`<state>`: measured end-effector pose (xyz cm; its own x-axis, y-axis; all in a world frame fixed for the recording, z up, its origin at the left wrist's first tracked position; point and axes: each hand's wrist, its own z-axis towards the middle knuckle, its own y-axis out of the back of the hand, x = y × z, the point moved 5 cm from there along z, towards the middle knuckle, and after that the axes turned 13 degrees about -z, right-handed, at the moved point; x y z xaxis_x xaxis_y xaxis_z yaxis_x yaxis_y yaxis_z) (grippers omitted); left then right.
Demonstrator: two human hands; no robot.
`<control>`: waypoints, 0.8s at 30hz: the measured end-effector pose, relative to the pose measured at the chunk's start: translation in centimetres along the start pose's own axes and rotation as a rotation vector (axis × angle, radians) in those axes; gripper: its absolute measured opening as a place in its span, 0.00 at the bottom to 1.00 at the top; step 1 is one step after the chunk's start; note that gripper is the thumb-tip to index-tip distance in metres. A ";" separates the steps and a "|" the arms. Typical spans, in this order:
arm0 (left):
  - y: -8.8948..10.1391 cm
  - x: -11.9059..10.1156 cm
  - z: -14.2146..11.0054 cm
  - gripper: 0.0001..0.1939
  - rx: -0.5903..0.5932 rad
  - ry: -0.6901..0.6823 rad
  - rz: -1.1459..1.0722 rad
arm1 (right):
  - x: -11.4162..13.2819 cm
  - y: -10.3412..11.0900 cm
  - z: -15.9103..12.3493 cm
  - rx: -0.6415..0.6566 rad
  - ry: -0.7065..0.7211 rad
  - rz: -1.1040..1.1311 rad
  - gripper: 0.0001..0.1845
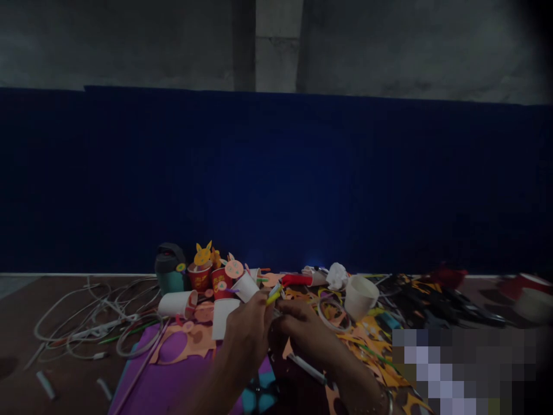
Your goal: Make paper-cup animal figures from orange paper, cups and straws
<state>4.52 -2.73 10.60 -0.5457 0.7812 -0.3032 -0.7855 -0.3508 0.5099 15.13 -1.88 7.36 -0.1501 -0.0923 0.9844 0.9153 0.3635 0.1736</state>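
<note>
My left hand (249, 325) and my right hand (302, 329) meet over the front middle of the table, fingers curled in close to each other. A thin yellow stick-like piece (273, 296) pokes up from the fingertips of my left hand. My right hand's fingers are bent beside it; what they pinch, if anything, is hidden. Just behind my left hand a white paper cup (245, 286) lies tilted, and another white cup (219, 320) is to its left. A white pen-like stick (307, 369) lies beneath my right hand.
Cut orange foam sheet (181, 344) rests on a purple sheet (162, 377). Red cups (200, 280) with animal faces stand behind, beside a teal-and-grey container (170, 271). White cables (78, 328) tangle at left. A white cup (361, 297) and yellow scraps (374, 346) are at right.
</note>
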 end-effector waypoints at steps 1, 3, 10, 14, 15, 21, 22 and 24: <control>0.0 0.0 0.0 0.11 0.001 -0.003 0.006 | 0.0 0.0 0.0 -0.009 0.000 -0.001 0.09; -0.1 0.1 0.0 0.11 0.008 -0.005 -0.001 | 0.1 0.0 -0.1 -0.025 -0.010 -0.006 0.09; -0.4 0.2 -0.4 0.13 0.021 -0.040 -0.023 | 0.4 -0.1 -0.3 -0.036 -0.082 -0.066 0.10; -0.2 0.3 -0.1 0.10 -0.020 -0.014 0.002 | -0.3 -0.4 0.1 -0.048 -0.070 0.010 0.08; -0.1 0.3 0.1 0.10 -0.032 0.003 0.011 | -0.3 -0.5 0.1 -0.046 -0.053 0.026 0.08; 0.4 0.2 0.5 0.10 -0.034 0.043 -0.013 | 0.8 -0.3 -0.2 0.071 -0.036 -0.001 0.10; 0.4 0.2 0.5 0.10 -0.031 0.043 -0.013 | 0.9 -0.2 -0.3 0.075 -0.052 -0.011 0.10; 0.3 0.2 0.4 0.10 -0.025 0.029 -0.010 | 1.0 0.0 -0.3 0.063 -0.069 -0.028 0.10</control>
<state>4.30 -2.51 10.99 -0.5461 0.7695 -0.3312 -0.7975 -0.3564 0.4868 15.07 -2.24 8.35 -0.2028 -0.0397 0.9784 0.8853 0.4196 0.2006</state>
